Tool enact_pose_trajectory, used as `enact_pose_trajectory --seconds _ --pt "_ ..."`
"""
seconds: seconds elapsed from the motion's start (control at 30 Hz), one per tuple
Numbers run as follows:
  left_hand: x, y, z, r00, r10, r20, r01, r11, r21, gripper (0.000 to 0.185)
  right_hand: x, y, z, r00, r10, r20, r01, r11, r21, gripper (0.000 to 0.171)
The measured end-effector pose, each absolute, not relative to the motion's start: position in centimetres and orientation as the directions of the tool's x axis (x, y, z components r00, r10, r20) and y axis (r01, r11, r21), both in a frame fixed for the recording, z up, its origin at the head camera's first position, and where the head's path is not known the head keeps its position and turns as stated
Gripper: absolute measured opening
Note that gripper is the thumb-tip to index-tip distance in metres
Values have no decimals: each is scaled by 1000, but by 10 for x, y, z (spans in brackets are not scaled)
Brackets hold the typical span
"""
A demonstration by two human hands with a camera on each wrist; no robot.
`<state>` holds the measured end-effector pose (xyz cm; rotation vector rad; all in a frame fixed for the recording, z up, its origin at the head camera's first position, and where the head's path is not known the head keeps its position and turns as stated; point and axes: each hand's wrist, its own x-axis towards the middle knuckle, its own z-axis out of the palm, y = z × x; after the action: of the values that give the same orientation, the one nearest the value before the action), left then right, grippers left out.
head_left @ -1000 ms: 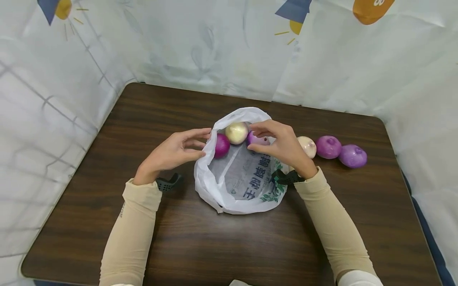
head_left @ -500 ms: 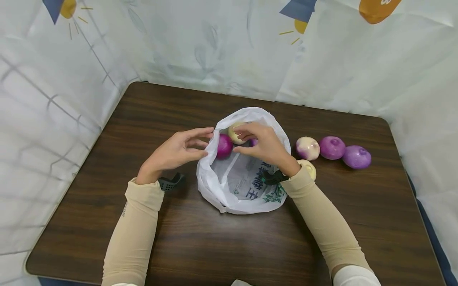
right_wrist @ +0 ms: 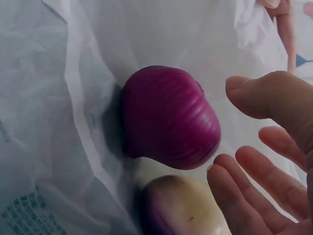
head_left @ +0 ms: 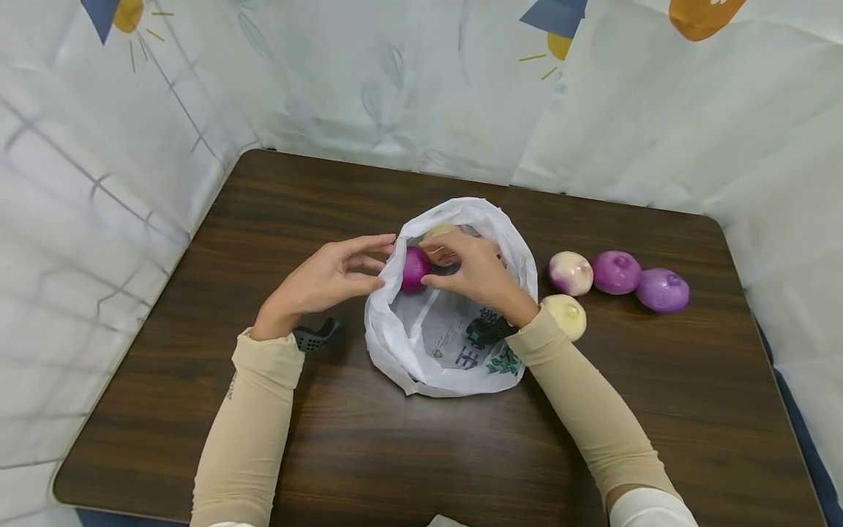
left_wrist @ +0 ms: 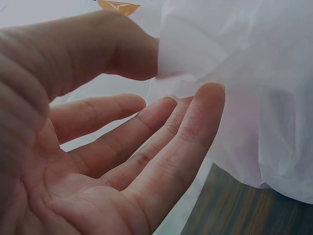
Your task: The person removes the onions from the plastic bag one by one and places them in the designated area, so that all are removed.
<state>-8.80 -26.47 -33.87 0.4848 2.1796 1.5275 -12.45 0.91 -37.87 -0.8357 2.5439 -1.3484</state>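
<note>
In the head view a white plastic bag (head_left: 388, 351) lies with its mouth open. My left hand (head_left: 323, 282) is at its left rim, fingers fairly straight and spread; in the left wrist view the bag's film covers the thumb tip. Inside the bag sits a magenta onion (right_wrist: 168, 117) with a pale and purple onion (right_wrist: 188, 205) beside it. My right hand (head_left: 470, 271) reaches into the bag. Its thumb and fingers are apart, close beside the magenta onion in the right wrist view. Other onions in the bag are mostly hidden behind this hand.
Right of the bag, on the dark wooden table (head_left: 342, 454), lie a white and purple onion (head_left: 571, 273), two purple onions, one nearer the bag (head_left: 617, 272) and one farther right (head_left: 661, 290), and a pale yellow onion (head_left: 566, 316). Printed cloth (head_left: 421, 95) hangs behind the table.
My right hand has moved left inside the bag, from over the purple onion towards the magenta one. The pale yellow onion beside the bag now shows. My left hand stays at the rim.
</note>
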Motion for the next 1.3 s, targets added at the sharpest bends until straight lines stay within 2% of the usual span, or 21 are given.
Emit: enact_pose_trajectory --seconds 0.3,0.7,1.0,1.3 --pt "-88 -265 -340 -847 511 -148 27 320 947 67 -123 5 -383 -847 -526 81 -370 472 -800 63" --pt "-88 -265 -339 -846 512 -146 34 326 945 66 -125 1 -392 -821 -570 23 -359 484 -798 70" --pt "-90 -264 -340 -846 511 -150 24 318 948 66 -125 -3 -403 -816 -576 37 -354 448 -821 76" --pt "-91 -264 -341 -848 509 -144 35 325 945 67 -122 -13 -410 -834 -543 94 -421 517 -745 84"
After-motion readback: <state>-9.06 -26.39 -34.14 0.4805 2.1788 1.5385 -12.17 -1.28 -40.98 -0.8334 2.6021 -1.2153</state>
